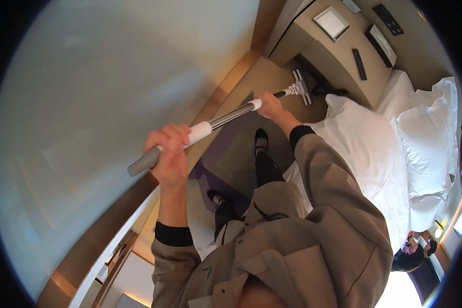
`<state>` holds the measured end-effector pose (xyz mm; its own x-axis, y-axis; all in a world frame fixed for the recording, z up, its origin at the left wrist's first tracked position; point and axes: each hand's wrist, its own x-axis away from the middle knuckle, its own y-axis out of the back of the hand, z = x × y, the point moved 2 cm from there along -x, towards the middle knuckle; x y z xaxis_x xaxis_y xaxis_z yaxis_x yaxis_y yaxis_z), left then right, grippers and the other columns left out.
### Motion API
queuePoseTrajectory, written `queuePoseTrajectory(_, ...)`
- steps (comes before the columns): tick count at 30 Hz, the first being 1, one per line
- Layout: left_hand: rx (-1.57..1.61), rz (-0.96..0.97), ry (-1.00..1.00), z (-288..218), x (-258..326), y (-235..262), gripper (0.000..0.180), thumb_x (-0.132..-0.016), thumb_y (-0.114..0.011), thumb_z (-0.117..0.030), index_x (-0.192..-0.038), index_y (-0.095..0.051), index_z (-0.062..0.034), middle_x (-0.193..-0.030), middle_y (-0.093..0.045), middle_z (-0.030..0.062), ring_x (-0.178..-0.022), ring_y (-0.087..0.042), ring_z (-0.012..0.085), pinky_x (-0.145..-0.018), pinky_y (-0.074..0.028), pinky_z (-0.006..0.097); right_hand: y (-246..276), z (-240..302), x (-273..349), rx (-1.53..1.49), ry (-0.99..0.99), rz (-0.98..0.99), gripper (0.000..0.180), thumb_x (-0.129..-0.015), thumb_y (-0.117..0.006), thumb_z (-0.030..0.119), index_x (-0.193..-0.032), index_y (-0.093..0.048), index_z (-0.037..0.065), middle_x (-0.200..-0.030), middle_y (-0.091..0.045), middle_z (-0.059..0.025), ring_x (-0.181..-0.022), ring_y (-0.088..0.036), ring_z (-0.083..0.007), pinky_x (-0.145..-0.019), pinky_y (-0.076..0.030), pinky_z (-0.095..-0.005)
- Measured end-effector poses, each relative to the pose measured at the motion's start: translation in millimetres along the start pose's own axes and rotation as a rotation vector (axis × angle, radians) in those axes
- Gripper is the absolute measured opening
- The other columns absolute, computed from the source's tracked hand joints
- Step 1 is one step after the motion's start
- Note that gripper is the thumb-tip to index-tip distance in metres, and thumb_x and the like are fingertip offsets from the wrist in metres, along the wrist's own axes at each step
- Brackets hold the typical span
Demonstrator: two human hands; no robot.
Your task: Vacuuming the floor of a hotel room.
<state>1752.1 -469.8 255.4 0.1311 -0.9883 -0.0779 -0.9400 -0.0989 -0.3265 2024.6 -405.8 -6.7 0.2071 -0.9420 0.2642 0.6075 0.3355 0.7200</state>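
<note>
Both my hands are on a long-handled mop (232, 116), held at a slant from lower left to upper right. My left hand (170, 156) wraps round its upper end, where the grey grip sticks out past my fingers. Farther down the pole, my right hand (270, 107) closes round it just past a white collar. Beyond that hand the mop's white and grey head (302, 87) is down by the floor, close to a desk. Whether the head touches the floor I cannot tell.
A large frosted pane (113, 77) with a wooden frame fills the left. To the right is a bed (362, 141) with white bedding and pillows (426, 138). The desk (339, 54) bears a white tray (331, 23) and a black remote (359, 64). Another person (413, 254) shows at lower right.
</note>
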Motion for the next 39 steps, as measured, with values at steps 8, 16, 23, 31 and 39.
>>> queuePoseTrajectory(8,-0.058,-0.306,-0.134,-72.9,185.4,132.4,0.020,-0.082,-0.059,-0.013,-0.072,-0.041,-0.0122,-0.064,-0.045,0.0037,-0.070,-0.047,0.0198,-0.084,-0.040,0.043,-140.8,128.6,58.4,0.041,0.245,0.251,0.025,-0.073,-0.067,0.019,-0.099,-0.070,0.019,-0.095,-0.066,-0.0116,-0.103,-0.061,-0.0309,-0.083,-0.052,-0.0439)
queuePoseTrajectory(16,-0.035,-0.755,-0.146,-158.2,404.4,252.4,0.023,-0.084,-0.052,-0.010,-0.069,-0.036,-0.0136,-0.064,-0.038,0.0019,-0.069,-0.041,0.0167,-0.086,-0.038,0.041,-300.4,264.9,212.2,0.175,0.545,0.501,0.015,-0.071,-0.068,0.026,-0.083,-0.065,0.018,-0.085,-0.064,-0.0094,-0.094,-0.063,-0.0317,-0.071,-0.054,-0.0471)
queuePoseTrajectory(23,-0.267,-0.999,-0.176,-303.3,534.8,280.2,0.023,-0.085,-0.050,-0.012,-0.070,-0.032,-0.0148,-0.065,-0.031,0.0009,-0.068,-0.037,0.0155,-0.088,-0.038,0.037,-425.6,422.3,373.3,0.050,0.693,0.845,0.019,-0.066,-0.073,0.028,-0.079,-0.067,0.015,-0.075,-0.066,-0.0105,-0.082,-0.067,-0.0327,-0.068,-0.053,-0.0481)
queuePoseTrajectory(31,-0.494,-0.706,-0.255,-345.9,514.6,286.1,0.023,-0.093,-0.049,-0.014,-0.076,-0.034,-0.0133,-0.062,-0.033,-0.0005,-0.062,-0.036,0.0133,-0.072,-0.036,0.036,-411.5,462.6,378.0,-0.087,0.711,0.823,0.022,-0.068,-0.073,0.033,-0.079,-0.067,0.015,-0.082,-0.067,-0.0113,-0.083,-0.066,-0.0338,-0.069,-0.051,-0.0483)
queuePoseTrajectory(39,-0.288,-0.672,-0.145,-254.9,479.7,281.8,0.018,-0.086,-0.056,-0.016,-0.077,-0.043,-0.0089,-0.069,-0.049,0.0072,-0.071,-0.050,0.0223,-0.081,-0.042,0.043,-330.0,341.9,321.6,0.035,0.619,0.418,0.019,-0.071,-0.070,0.030,-0.077,-0.063,0.014,-0.082,-0.066,-0.0103,-0.085,-0.063,-0.0340,-0.074,-0.053,-0.0446)
